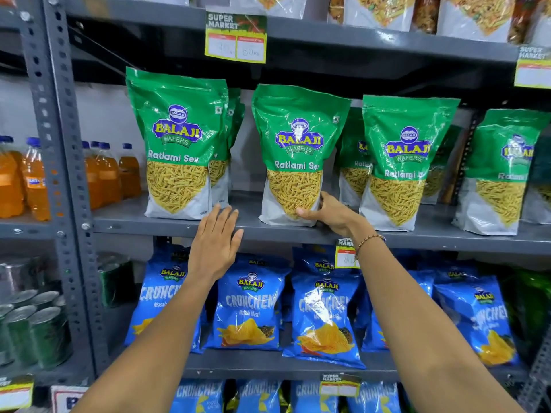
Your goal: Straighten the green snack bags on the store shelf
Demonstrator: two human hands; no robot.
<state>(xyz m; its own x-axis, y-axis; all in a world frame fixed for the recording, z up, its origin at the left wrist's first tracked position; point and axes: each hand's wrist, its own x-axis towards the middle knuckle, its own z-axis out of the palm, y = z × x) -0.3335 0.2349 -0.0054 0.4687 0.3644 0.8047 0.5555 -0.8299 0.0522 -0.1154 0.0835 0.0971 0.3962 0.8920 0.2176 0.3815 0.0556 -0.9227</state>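
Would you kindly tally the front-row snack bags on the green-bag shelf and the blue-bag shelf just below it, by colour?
Green Ratlami Sev snack bags, front row: 4
Blue Crunchex chip bags, front row on the shelf just below: 4
Total: 8
More bags stand behind both rows, too hidden to count.

Both bare arms reach up and forward. The left hand (215, 238) is flat and open, palm away, fingers together and pointing up. The right hand (329, 212) is farther right, curled, thumb in front, fingers tucked behind; beads circle its wrist.
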